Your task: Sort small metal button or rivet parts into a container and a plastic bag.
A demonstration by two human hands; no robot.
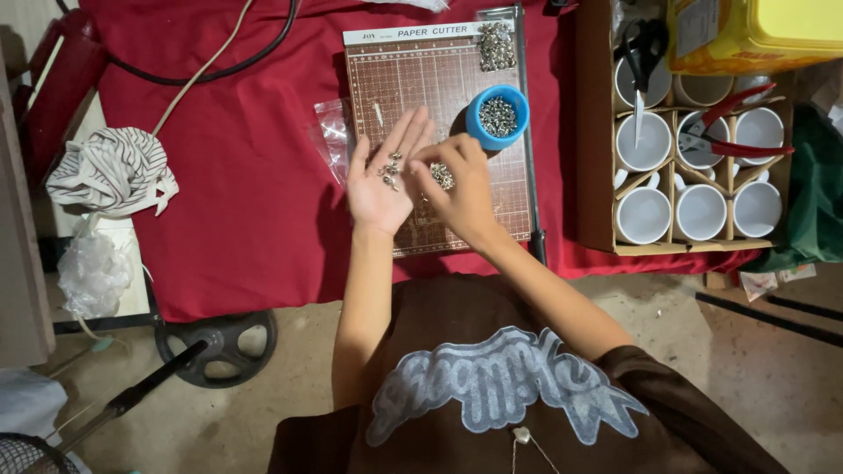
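Holding small silver metal bits in the open, flat left hand; right hand pinches one beside it, over the paper cutter's middle. I judge tilt risks bits rolling off onto the red cloth, short of the blue cup.

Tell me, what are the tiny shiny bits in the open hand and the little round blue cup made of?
The tiny silvery bits on the open left hand look like polished metal: they glint. The little round blue cup looks like smooth plastic, with an even, matte colour; I can't be sure.
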